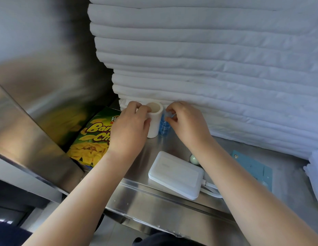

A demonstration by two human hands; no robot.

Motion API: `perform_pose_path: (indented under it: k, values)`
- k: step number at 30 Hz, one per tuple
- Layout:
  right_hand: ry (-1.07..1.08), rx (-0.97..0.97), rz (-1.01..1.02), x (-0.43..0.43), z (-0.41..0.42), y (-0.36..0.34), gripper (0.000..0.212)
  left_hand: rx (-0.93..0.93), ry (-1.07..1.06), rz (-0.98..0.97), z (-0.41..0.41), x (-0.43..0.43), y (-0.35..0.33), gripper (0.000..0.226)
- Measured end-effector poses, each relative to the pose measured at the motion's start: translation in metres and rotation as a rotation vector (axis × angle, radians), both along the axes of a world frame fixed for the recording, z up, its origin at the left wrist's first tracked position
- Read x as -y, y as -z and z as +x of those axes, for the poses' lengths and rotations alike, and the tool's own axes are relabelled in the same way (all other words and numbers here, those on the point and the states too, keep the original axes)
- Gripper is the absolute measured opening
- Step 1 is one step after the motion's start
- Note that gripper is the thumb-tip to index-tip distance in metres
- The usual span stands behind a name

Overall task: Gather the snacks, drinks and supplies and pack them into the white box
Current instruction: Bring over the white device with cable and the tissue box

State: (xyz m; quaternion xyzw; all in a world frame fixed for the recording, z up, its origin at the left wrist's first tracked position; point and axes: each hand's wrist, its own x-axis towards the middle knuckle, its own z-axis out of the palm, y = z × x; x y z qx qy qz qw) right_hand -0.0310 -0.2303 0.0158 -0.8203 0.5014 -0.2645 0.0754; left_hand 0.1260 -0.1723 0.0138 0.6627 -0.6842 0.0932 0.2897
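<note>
A white paper cup (154, 119) stands on the steel shelf (154, 190) in front of a stack of folded white linen. My left hand (130, 128) is wrapped around its left side, fingers at the rim. Right beside the cup stands a small blue bottle (163, 127); my right hand (185, 124) pinches its cap from above. A green and yellow banana chips box (91, 139) lies to the left, partly under my left hand. The white box is not in view.
A tall stack of folded white linen (208, 64) fills the back. A white power bank (176, 174) with a cable lies near the front edge, beside a small pale round object (193, 159) and a teal card (257, 167). A steel wall (39, 130) closes the left.
</note>
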Motion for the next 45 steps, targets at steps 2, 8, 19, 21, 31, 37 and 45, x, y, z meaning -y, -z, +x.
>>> perform_pose_path:
  k: [2,8,19,21,31,37,45]
  values:
    - [-0.010,-0.013,0.016,-0.002,-0.002,-0.001,0.023,0.006,0.005,-0.004,0.000,-0.001,0.001,0.024]
    - [-0.018,-0.020,0.023,-0.022,-0.031,-0.010,0.033,0.022,0.023,-0.022,-0.001,-0.009,0.000,0.045]
    - [0.074,0.008,0.216,-0.104,-0.090,0.002,0.008,0.163,0.531,0.066,-0.049,-0.057,0.026,0.025]
    - [0.126,-0.016,0.184,-0.113,-0.092,0.011,0.012,0.160,0.547,0.169,-0.052,-0.061,0.033,0.034]
    - [0.225,-0.121,0.119,-0.133,-0.084,0.023,0.015,0.252,0.631,0.229,-0.046,-0.061,0.046,0.073]
    - [0.269,-0.111,0.128,-0.141,-0.083,0.030,0.015,0.281,0.612,0.180,-0.042,-0.061,0.047,0.077]
    - [0.350,0.024,0.023,-0.131,-0.070,0.035,0.012,0.141,0.505,0.325,-0.038,-0.060,0.040,0.079]
